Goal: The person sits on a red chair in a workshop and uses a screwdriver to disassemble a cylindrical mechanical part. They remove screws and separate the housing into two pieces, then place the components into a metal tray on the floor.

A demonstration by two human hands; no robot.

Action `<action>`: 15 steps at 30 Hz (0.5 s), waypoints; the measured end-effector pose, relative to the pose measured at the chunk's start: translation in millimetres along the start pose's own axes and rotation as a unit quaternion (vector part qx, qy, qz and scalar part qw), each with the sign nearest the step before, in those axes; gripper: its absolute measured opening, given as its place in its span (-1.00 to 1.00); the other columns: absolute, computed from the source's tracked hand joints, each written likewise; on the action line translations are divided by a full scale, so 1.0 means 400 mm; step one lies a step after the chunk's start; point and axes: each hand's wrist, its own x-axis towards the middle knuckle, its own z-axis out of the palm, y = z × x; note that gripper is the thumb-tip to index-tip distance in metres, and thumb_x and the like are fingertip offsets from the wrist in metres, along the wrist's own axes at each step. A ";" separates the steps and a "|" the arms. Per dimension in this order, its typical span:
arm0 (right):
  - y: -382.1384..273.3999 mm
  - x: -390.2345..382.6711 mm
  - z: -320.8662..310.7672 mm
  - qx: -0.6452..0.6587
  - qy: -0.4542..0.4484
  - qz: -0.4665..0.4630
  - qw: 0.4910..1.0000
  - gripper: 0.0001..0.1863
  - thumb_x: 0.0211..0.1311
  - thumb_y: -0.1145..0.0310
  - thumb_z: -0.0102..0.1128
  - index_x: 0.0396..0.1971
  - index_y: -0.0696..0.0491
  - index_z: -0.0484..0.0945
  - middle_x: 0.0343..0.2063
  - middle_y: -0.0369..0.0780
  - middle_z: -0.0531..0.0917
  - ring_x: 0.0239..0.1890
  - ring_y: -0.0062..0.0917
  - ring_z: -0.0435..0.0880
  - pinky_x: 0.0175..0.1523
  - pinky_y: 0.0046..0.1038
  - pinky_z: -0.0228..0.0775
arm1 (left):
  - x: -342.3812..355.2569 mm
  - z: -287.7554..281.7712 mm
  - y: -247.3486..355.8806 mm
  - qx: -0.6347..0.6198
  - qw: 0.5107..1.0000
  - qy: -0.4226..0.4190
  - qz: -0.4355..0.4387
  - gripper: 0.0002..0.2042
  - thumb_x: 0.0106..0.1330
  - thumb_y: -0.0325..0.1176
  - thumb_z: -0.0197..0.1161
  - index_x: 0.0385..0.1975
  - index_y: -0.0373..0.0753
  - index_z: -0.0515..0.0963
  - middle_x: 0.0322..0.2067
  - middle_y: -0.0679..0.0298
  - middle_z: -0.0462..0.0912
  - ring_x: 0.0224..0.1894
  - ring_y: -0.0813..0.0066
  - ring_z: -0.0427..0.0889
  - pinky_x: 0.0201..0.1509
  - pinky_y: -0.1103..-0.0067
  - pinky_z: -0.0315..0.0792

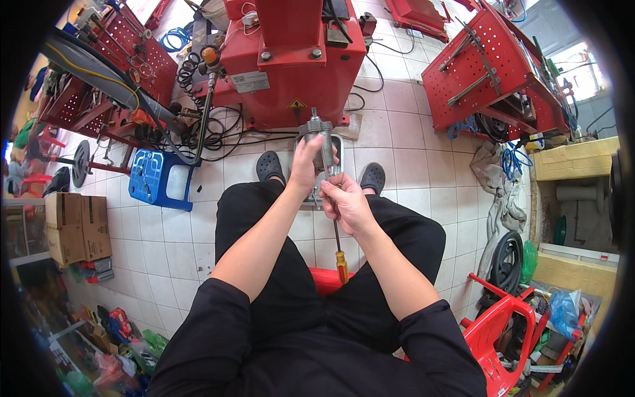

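Between my knees, my left hand (308, 165) is wrapped around a grey cast-metal cylindrical part (317, 126) with a thin shaft sticking up from its far end. My right hand (346, 202) is closed, thumb and fingers pinching the metal shank of a screwdriver (341, 266) beside the part's near end. The yellow handle of the screwdriver points back toward me. The screwdriver's tip is hidden by my fingers, so I cannot tell whether it touches the part. Under my hands, a light metal tray or frame (340, 153) shows partly.
A big red machine (291, 86) stands straight ahead, black cables (225, 132) on the tiles beside it. Blue plastic stool (159, 180) and cardboard boxes (78, 227) are at left. At right are a red perforated tool cart (489, 73) and a red plastic chair (497, 337).
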 end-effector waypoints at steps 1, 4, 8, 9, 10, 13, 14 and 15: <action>0.002 0.001 -0.005 0.005 -0.003 -0.003 1.000 -0.82 0.23 0.38 0.13 -0.31 0.07 0.31 -0.55 -0.31 0.51 -0.70 -0.72 0.37 -0.65 -0.66 0.10 | -0.001 0.003 -0.001 0.042 0.999 0.001 0.013 -0.61 0.22 -0.03 0.11 -0.20 -0.26 0.36 -0.43 0.20 0.55 -0.44 0.45 0.58 -0.54 0.59 0.42; 0.002 0.001 -0.007 0.019 -0.010 -0.003 1.000 -0.82 0.23 0.37 0.12 -0.32 0.07 0.31 -0.55 -0.30 0.51 -0.70 -0.71 0.39 -0.66 -0.66 0.10 | 0.002 0.001 -0.004 0.047 0.999 -0.003 -0.002 -0.66 0.16 -0.20 0.22 -0.20 -0.25 0.34 -0.40 0.21 0.54 -0.42 0.48 0.58 -0.51 0.60 0.44; -0.008 -0.005 0.006 0.043 0.005 0.022 0.999 -0.84 0.24 0.36 0.09 -0.32 0.07 0.32 -0.54 -0.28 0.51 -0.66 -0.64 0.43 -0.61 -0.61 0.21 | 0.004 0.000 -0.006 0.024 0.999 0.009 -0.029 -0.65 0.18 -0.17 0.21 -0.19 -0.26 0.33 -0.39 0.19 0.54 -0.42 0.47 0.58 -0.50 0.58 0.48; -0.013 -0.009 0.013 0.048 0.007 0.029 0.998 -0.84 0.25 0.35 0.08 -0.31 0.07 0.33 -0.54 -0.28 0.51 -0.64 -0.63 0.45 -0.59 -0.59 0.24 | 0.003 0.002 -0.004 0.011 0.999 0.015 -0.038 -0.64 0.18 -0.17 0.21 -0.18 -0.27 0.33 -0.39 0.19 0.54 -0.42 0.46 0.58 -0.50 0.58 0.48; -0.016 -0.012 0.018 0.053 0.009 0.035 0.998 -0.85 0.26 0.34 0.06 -0.30 0.07 0.34 -0.53 -0.28 0.50 -0.61 -0.61 0.46 -0.57 -0.57 0.28 | 0.003 0.005 -0.002 -0.001 0.999 0.021 -0.047 -0.64 0.18 -0.16 0.20 -0.18 -0.27 0.33 -0.39 0.18 0.54 -0.42 0.46 0.58 -0.50 0.57 0.48; -0.022 -0.014 0.024 0.057 -0.023 0.056 0.996 -0.81 0.29 0.27 -0.01 -0.31 0.10 0.37 -0.56 -0.28 0.52 -0.65 -0.54 0.49 -0.54 -0.49 0.33 | 0.004 0.004 0.001 -0.008 0.999 0.012 -0.048 -0.64 0.19 -0.16 0.19 -0.17 -0.28 0.33 -0.38 0.17 0.54 -0.41 0.44 0.58 -0.50 0.57 0.49; -0.021 -0.016 0.024 0.042 -0.040 0.070 0.996 -0.78 0.30 0.24 -0.04 -0.31 0.10 0.38 -0.57 -0.28 0.52 -0.65 -0.54 0.49 -0.54 -0.49 0.33 | 0.005 0.002 0.003 -0.009 0.999 0.011 -0.044 -0.64 0.20 -0.16 0.19 -0.17 -0.28 0.33 -0.38 0.17 0.54 -0.41 0.43 0.58 -0.50 0.56 0.49; -0.018 -0.021 0.022 0.026 -0.056 0.084 0.995 -0.75 0.32 0.21 -0.07 -0.31 0.10 0.40 -0.58 -0.28 0.52 -0.66 -0.54 0.48 -0.54 -0.49 0.34 | 0.005 0.000 0.003 -0.010 0.999 0.010 -0.040 -0.64 0.20 -0.16 0.18 -0.16 -0.28 0.33 -0.37 0.17 0.55 -0.41 0.43 0.58 -0.50 0.56 0.49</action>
